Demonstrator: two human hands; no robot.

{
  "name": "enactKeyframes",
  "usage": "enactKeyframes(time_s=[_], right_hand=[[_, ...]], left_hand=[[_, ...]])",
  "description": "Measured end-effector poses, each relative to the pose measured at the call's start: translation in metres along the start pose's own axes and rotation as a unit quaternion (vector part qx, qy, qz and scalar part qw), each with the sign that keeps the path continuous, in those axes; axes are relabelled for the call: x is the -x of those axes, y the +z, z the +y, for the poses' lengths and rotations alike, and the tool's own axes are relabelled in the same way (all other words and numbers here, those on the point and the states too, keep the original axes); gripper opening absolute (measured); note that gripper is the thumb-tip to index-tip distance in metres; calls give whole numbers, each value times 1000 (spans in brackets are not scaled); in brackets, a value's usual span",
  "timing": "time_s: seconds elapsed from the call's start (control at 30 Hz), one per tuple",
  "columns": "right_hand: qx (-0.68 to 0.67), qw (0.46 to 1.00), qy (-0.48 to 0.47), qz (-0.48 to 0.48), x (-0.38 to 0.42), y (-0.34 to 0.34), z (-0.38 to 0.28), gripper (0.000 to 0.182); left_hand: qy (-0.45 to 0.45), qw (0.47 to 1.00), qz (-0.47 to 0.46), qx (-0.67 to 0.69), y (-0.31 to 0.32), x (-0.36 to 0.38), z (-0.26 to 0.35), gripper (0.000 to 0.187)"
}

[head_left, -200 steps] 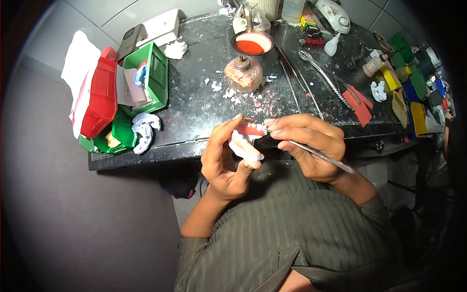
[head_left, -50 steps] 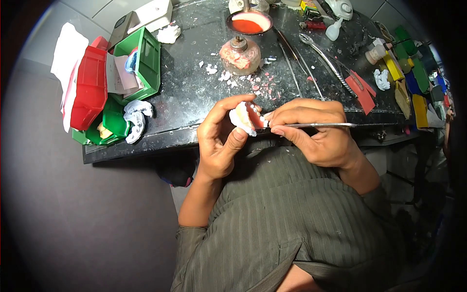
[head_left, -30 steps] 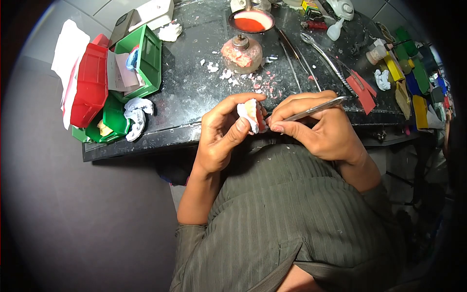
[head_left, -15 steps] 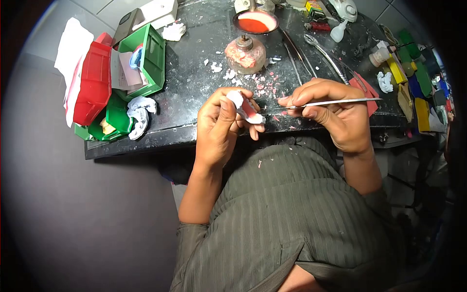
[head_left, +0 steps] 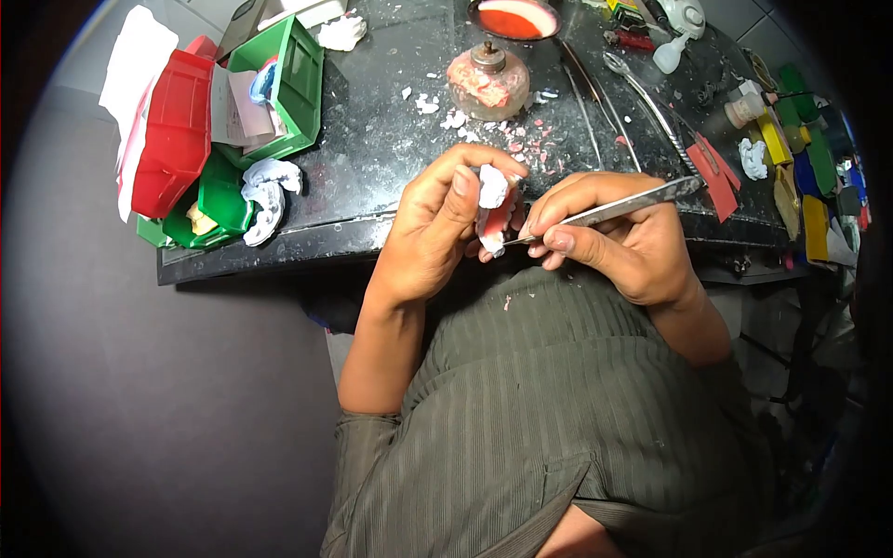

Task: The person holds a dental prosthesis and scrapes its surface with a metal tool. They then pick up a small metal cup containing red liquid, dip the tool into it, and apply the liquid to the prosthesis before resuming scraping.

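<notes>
Fingers and thumb of my left hand grip a small white plaster dental model with pink wax along it, held up before the bench edge. Pinched in my right hand is a slim metal carving tool, its broad end pointing up and right. The tool's thin tip reaches the lower end of the model; whether it touches is too small to tell. My two hands are close together, and part of the model is hidden behind the left fingers.
A glass spirit lamp stands beyond my hands, with pink and white scraps around it. Behind it is a dish of red wax. Metal tools and pink wax sheets lie right. Green and red bins stand left.
My right hand has moved left and down, bringing the tool tip to the model. The tool is tilted more steeply. The model has turned more upright in my left hand.
</notes>
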State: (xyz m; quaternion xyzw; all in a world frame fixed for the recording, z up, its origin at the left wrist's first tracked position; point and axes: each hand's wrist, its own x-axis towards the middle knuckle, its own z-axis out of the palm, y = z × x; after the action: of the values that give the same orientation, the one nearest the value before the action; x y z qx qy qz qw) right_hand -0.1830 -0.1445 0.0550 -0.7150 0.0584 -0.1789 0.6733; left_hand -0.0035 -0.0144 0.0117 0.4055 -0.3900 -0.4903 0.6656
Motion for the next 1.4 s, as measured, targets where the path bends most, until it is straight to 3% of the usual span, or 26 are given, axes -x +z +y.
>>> enactKeyframes(time_s=[0.93, 1.1, 1.2, 1.27, 1.33, 1.4], right_hand=[[-26, 999, 27, 16, -1, 2, 15, 12], [-88, 993, -40, 63, -2, -6, 11, 14], [-77, 986, -118, 91, -6, -20, 18, 25], [-81, 983, -122, 107, -4, -26, 16, 28], [-87, 980, -126, 124, -1, -31, 11, 31], [-93, 987, -105, 81, 2, -33, 4, 33]], left_hand=[[29, 999, 22, -10, 2, -1, -11, 54], [55, 998, 41, 11, 4, -3, -11, 49], [68, 997, 46, 14, 4, -3, -13, 54], [70, 990, 26, 119, 2, -2, -14, 50], [87, 993, 16, 79, 0, 0, -12, 52], [102, 994, 8, 37, 3, 4, -10, 61]])
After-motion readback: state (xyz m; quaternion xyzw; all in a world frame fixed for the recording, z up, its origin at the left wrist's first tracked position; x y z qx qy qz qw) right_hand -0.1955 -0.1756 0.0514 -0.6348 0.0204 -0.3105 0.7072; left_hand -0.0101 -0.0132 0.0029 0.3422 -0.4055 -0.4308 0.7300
